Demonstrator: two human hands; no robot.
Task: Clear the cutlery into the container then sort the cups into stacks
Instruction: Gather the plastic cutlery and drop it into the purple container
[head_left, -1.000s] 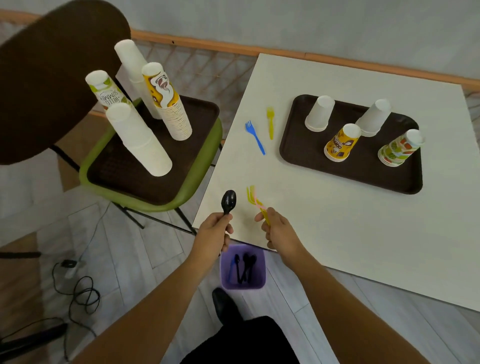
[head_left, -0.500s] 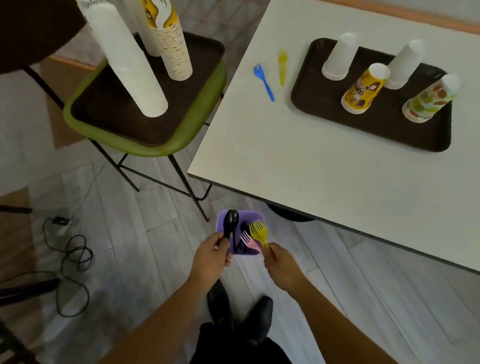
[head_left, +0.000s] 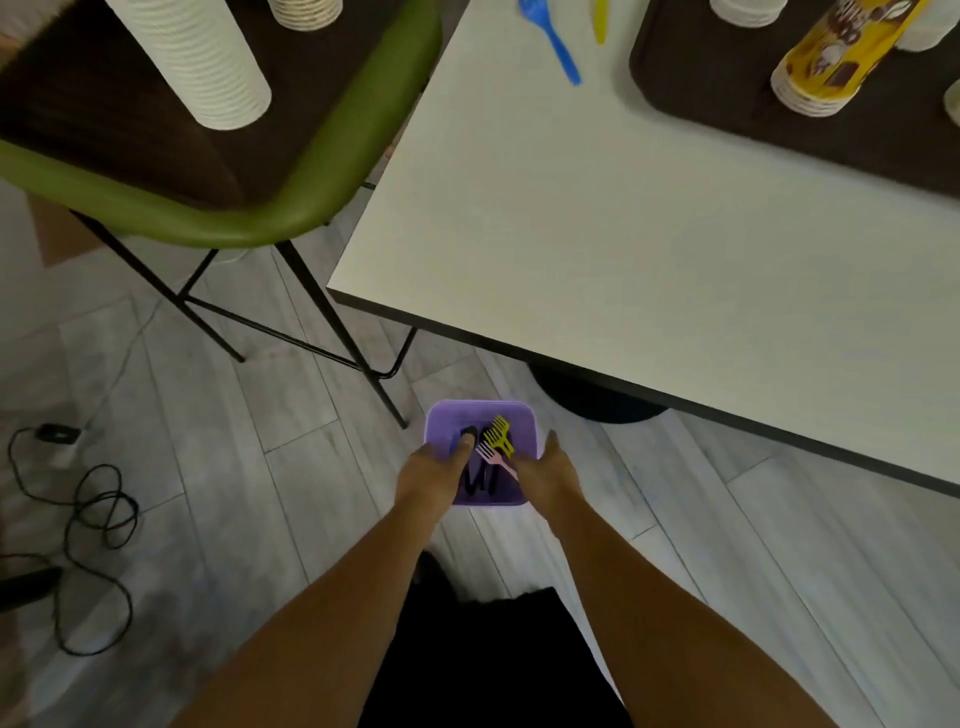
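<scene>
the purple container (head_left: 480, 415) stands on the floor, just out from under the corner of the tabletop (head_left: 623, 234), likely so cutlery can be lowered straight into it. both hands reach down over it. the left hand (head_left: 434, 480) covers its near left corner, fingers curled round the handle of a black spoon (head_left: 469, 432) whose bowl points up over the container's middle. the right hand (head_left: 545, 478) is at its near right rim, pinching the handles of a pink fork (head_left: 488, 453) and a yellow fork (head_left: 500, 434), tines fanned over the inside. black cutlery (head_left: 480, 483) already lies in the container's bottom. holding each piece by the handle end should let it drop in cleanly once the fingers let go. far beyond the container, up on the tabletop, a blue fork (head_left: 556, 39) and a second yellow fork (head_left: 600, 26) wait to be cleared, and the cups (head_left: 826, 57) on the brown tray (head_left: 701, 78) are not yet sorted.
</scene>
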